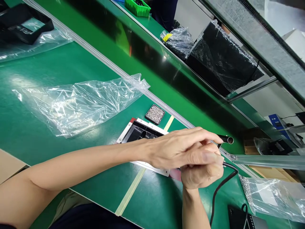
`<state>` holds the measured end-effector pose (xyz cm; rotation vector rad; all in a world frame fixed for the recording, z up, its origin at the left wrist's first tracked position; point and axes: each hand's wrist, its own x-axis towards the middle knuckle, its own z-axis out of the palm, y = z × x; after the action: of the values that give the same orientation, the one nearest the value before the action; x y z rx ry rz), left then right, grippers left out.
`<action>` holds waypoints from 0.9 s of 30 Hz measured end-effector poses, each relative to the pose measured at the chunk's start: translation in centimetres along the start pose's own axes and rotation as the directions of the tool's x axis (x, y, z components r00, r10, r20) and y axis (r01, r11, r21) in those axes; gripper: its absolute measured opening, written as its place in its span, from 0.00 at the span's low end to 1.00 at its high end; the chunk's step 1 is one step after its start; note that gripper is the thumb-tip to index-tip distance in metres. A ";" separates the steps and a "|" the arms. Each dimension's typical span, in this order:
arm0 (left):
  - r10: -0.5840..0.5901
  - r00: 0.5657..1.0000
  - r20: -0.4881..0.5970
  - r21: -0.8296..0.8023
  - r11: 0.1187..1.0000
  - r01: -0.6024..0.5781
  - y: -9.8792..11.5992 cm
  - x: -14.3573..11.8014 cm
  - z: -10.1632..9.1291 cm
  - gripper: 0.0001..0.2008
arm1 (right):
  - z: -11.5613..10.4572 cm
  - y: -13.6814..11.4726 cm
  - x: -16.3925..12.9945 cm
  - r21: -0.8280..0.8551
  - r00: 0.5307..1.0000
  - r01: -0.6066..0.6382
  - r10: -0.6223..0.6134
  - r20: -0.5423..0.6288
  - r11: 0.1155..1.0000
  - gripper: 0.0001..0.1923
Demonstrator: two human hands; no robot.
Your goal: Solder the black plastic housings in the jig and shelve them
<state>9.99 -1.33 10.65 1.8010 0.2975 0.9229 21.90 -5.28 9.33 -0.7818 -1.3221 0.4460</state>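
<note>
My left hand (177, 149) reaches across from the left and lies over my right hand (202, 170). Both hands close on a black corded tool (226, 139), whose round dark tip sticks out past my fingers to the right. Its black cable (218, 189) loops down from under my right hand toward the lower right. Under my left forearm lies a white-framed black device (140, 132) on a fixture, partly hidden by my hands. Just beyond it sits a small black tray of tiny screws (155, 114).
A crumpled clear plastic bag (78, 103) lies on the green mat at left. Black parts in plastic bags (221, 57) sit across the conveyor rail (152, 95). Another bag (274, 195) lies at lower right, a green bin (137, 7) at top, cardboard (9, 163) at lower left.
</note>
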 end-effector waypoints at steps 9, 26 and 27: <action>0.043 0.969 -0.245 0.512 0.854 0.092 -4.1 -5.5 -4.6 0.12 | 0.3 -0.4 0.1 0.305 0.965 -0.261 0.254 0.061 0.916 0.25; 0.178 0.961 -0.213 0.673 0.739 0.012 -7.8 -10.4 -6.2 0.06 | -0.2 -0.4 0.0 0.276 0.963 -0.266 0.241 0.123 0.924 0.24; 0.182 0.961 -0.208 0.673 0.740 0.005 -7.9 -10.4 -6.2 0.06 | -0.2 -0.4 0.0 0.275 0.962 -0.269 0.242 0.126 0.923 0.24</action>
<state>0.26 0.19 0.07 2.3648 0.8055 1.2291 21.99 -5.60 9.65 -0.6948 -1.2051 0.8737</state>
